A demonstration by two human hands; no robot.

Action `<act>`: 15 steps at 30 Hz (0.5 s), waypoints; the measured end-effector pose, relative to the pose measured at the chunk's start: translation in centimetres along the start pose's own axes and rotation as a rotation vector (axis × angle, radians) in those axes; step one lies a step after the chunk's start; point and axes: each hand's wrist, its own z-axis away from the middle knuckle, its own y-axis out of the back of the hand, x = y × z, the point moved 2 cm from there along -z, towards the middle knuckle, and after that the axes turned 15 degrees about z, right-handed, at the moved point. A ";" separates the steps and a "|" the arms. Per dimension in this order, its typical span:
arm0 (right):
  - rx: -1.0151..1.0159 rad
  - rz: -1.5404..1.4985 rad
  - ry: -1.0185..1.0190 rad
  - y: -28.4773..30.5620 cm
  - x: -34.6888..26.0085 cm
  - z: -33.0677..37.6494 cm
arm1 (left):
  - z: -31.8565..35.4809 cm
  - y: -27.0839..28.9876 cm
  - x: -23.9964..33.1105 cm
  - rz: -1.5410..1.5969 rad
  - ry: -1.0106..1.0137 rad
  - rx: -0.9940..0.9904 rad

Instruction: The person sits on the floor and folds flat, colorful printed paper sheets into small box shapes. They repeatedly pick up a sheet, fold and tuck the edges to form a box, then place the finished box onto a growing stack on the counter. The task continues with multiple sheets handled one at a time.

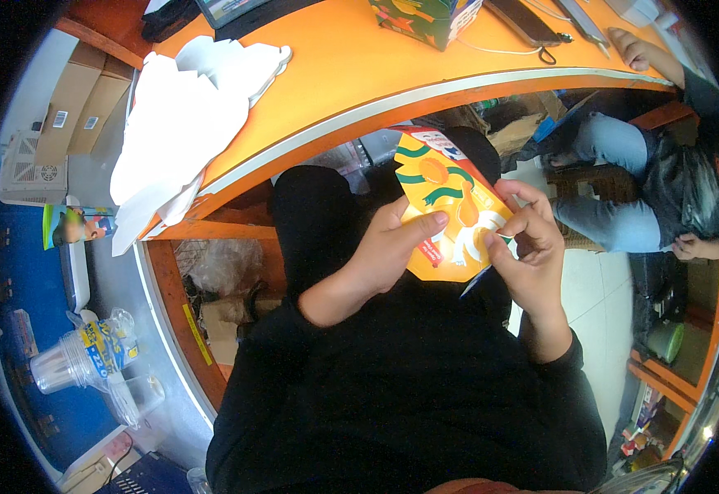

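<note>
A flat yellow-orange printed cardboard piece (448, 216) with green swirls and a red patch is held above my lap. My left hand (388, 247) grips its left side, thumb laid across the printed face. My right hand (525, 239) pinches its right edge between thumb and fingertips. Both forearms in black sleeves come up from the lower edge. The lower corner of the card is hidden behind my hands.
An orange curved counter (351, 74) runs across the top, carrying a stack of white die-cut cardboard blanks (186, 115) and a green printed box (425, 18). Another person in jeans (623, 189) sits at the right. Clear plastic cups (88, 358) lie at lower left.
</note>
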 end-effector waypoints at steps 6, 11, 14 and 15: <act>-0.047 0.013 0.017 0.1 -0.2 0.0 | 0.0 -0.2 0.2 0.076 0.039 0.009; -0.232 0.111 0.094 0.8 0.8 0.1 | 0.7 -0.5 1.7 0.242 0.171 -0.171; -0.195 -0.001 -0.102 0.1 1.6 0.7 | 0.9 0.5 1.3 0.236 0.245 -0.245; -0.171 -0.091 -0.154 -0.2 2.0 1.0 | 0.7 0.7 1.2 0.235 0.273 -0.257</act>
